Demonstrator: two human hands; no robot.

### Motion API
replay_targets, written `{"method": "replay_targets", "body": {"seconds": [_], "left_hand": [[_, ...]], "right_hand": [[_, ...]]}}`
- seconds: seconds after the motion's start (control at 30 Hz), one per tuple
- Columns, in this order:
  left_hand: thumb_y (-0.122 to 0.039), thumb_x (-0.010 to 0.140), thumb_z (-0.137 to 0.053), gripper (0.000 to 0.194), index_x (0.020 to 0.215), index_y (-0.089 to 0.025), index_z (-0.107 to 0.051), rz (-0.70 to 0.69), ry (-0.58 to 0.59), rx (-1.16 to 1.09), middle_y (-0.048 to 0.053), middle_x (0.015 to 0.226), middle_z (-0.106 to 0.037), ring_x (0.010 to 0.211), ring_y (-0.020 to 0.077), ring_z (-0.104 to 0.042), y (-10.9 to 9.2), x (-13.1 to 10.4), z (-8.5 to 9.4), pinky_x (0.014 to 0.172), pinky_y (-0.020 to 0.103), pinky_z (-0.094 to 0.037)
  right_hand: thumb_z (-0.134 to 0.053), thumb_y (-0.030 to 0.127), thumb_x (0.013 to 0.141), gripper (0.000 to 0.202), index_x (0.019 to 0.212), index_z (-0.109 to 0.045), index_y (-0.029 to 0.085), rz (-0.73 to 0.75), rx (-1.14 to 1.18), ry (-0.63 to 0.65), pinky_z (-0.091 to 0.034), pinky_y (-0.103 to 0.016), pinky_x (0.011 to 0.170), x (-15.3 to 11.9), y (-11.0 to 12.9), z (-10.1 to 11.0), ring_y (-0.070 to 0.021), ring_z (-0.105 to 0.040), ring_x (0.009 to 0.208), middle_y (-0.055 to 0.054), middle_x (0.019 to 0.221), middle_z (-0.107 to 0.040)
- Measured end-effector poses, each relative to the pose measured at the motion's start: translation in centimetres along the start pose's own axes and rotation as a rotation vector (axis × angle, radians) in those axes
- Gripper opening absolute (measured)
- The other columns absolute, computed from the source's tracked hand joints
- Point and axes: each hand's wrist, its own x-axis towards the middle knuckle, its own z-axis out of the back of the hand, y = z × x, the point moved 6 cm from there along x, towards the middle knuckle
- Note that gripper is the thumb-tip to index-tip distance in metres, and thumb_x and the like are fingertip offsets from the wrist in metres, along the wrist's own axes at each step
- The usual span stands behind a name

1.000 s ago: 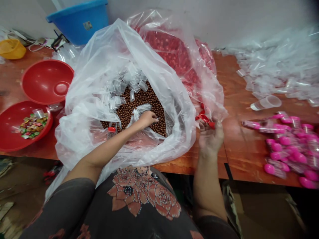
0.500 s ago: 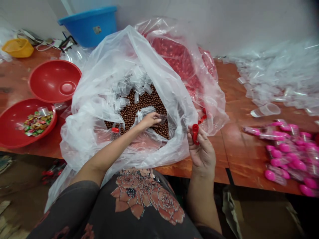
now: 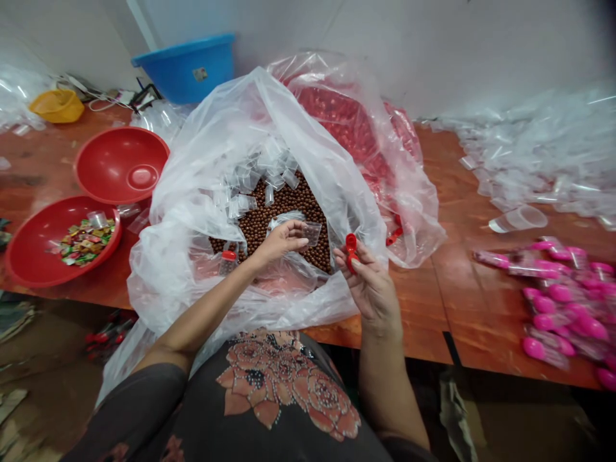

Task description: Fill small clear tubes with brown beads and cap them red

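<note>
A small clear plastic container [image 3: 314, 233] is gripped by my left hand [image 3: 285, 241], just above brown chocolate balls [image 3: 274, 204] in a large open plastic bag [image 3: 332, 154]. Whether anything is inside the container, I cannot tell. My right hand [image 3: 373, 285] pinches a red plastic cap [image 3: 351, 244] with its lid flipped up, at the right side of the bag. Several clear containers [image 3: 269, 160] lie on the balls at the far side. A clear container with a red cap [image 3: 228, 262] stands near the bag's left front.
A bag of red caps [image 3: 337, 109] is behind. Left are two red bowls [image 3: 86, 163], one holding wrapped sweets [image 3: 86, 240], and a blue tub [image 3: 185, 67]. On the right lie pink-capped tubes [image 3: 561, 295] and a heap of clear containers [image 3: 534, 154].
My left hand has risen slightly from the balls, and the clear container shows more plainly. My right hand has moved left with the red cap, closer to my left hand. The view has shifted a little.
</note>
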Motion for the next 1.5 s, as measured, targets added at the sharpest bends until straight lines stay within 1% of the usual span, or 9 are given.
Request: {"method": "replay_targets", "body": {"seconds": [0.33, 0.47, 0.57, 0.7, 0.8, 1.03, 1.17, 1.33, 1.5], "left_hand": [[-0.019, 0.074, -0.077, 0.041, 0.112, -0.011, -0.065, 0.085, 0.020, -0.069, 0.013, 0.116, -0.069, 0.092, 0.0143, -0.067, 1.1, 0.0, -0.5, 0.086, 0.030, -0.054], [-0.009, 0.073, -0.073, 0.040, 0.112, -0.012, -0.064, 0.162, 0.023, -0.120, 0.011, 0.109, -0.071, 0.090, 0.0138, -0.069, 1.9, 0.4, -0.5, 0.085, 0.030, -0.055], [-0.007, 0.074, -0.069, 0.034, 0.108, -0.011, -0.066, 0.198, -0.004, 0.077, 0.008, 0.097, -0.072, 0.079, 0.0117, -0.067, 2.4, 1.3, -0.2, 0.077, 0.028, -0.056], [-0.012, 0.075, -0.065, 0.022, 0.096, -0.010, -0.072, 0.193, -0.038, 0.610, 0.002, 0.075, -0.068, 0.058, 0.0105, -0.058, 2.7, 3.4, 0.0, 0.063, 0.025, -0.052], [-0.013, 0.071, -0.066, 0.017, 0.086, -0.011, -0.074, 0.202, -0.037, 0.759, 0.001, 0.069, -0.066, 0.056, 0.0121, -0.056, 3.1, 5.1, -0.5, 0.061, 0.026, -0.050], [-0.009, 0.075, -0.064, 0.023, 0.097, -0.010, -0.070, 0.206, -0.009, 0.581, 0.003, 0.078, -0.068, 0.064, 0.0121, -0.061, 4.5, 6.9, -1.7, 0.064, 0.025, -0.052], [-0.006, 0.076, -0.066, 0.025, 0.100, -0.010, -0.064, 0.177, -0.001, 0.416, 0.001, 0.077, -0.066, 0.069, 0.0095, -0.061, 4.6, 6.5, -1.6, 0.071, 0.024, -0.053], [-0.008, 0.068, -0.076, 0.032, 0.095, -0.012, -0.059, 0.151, 0.017, 0.071, 0.000, 0.081, -0.064, 0.074, 0.0099, -0.062, 3.8, 4.3, -0.8, 0.080, 0.030, -0.053], [-0.018, 0.068, -0.080, 0.040, 0.102, -0.014, -0.060, 0.029, 0.059, 0.026, 0.003, 0.094, -0.065, 0.087, 0.0129, -0.063, 0.9, 0.4, -0.4, 0.084, 0.029, -0.052]], "right_hand": [[-0.082, 0.031, 0.071, 0.030, 0.099, -0.073, 0.027, 0.081, -0.032, -0.139, -0.055, -0.020, 0.072, 1.0, -1.1, 1.0, -0.0086, -0.068, 0.087, 0.002, 0.100, -0.073], [-0.081, 0.034, 0.071, 0.032, 0.101, -0.073, 0.027, 0.085, -0.049, -0.146, -0.051, -0.018, 0.060, 1.0, -0.9, 1.2, -0.0052, -0.061, 0.067, 0.003, 0.088, -0.071], [-0.081, 0.033, 0.071, 0.033, 0.102, -0.072, 0.028, 0.073, -0.051, -0.136, -0.049, -0.018, 0.056, 1.0, -1.0, 1.2, -0.0044, -0.057, 0.060, 0.005, 0.083, -0.068], [-0.078, 0.032, 0.074, 0.032, 0.104, -0.070, 0.028, 0.090, -0.076, -0.132, -0.051, -0.020, 0.059, 0.7, -1.1, 1.5, -0.0057, -0.060, 0.065, 0.004, 0.085, -0.067], [-0.077, 0.032, 0.075, 0.030, 0.104, -0.071, 0.027, 0.099, -0.102, -0.151, -0.052, -0.020, 0.062, 0.4, -1.1, 2.0, -0.0063, -0.062, 0.067, 0.004, 0.084, -0.067], [-0.079, 0.033, 0.075, 0.042, 0.115, -0.066, 0.029, 0.127, -0.137, -0.155, -0.057, -0.030, 0.073, -0.4, -0.3, 2.2, -0.0090, -0.066, 0.066, 0.006, 0.081, -0.067], [-0.076, 0.036, 0.078, 0.029, 0.104, -0.069, 0.026, 0.208, -0.177, -0.164, -0.054, -0.029, 0.083, -0.6, 0.2, 2.0, -0.0100, -0.067, 0.077, 0.005, 0.077, -0.066], [-0.072, 0.039, 0.081, 0.026, 0.102, -0.069, 0.025, 0.265, -0.276, -0.218, -0.050, -0.023, 0.077, -0.4, 0.9, 1.7, -0.0082, -0.062, 0.073, 0.002, 0.084, -0.073], [-0.077, 0.035, 0.076, 0.029, 0.100, -0.065, 0.024, 0.224, -0.231, -0.164, -0.051, -0.021, 0.067, 0.3, 1.1, 0.1, -0.0061, -0.060, 0.068, 0.001, 0.099, -0.072]]}}
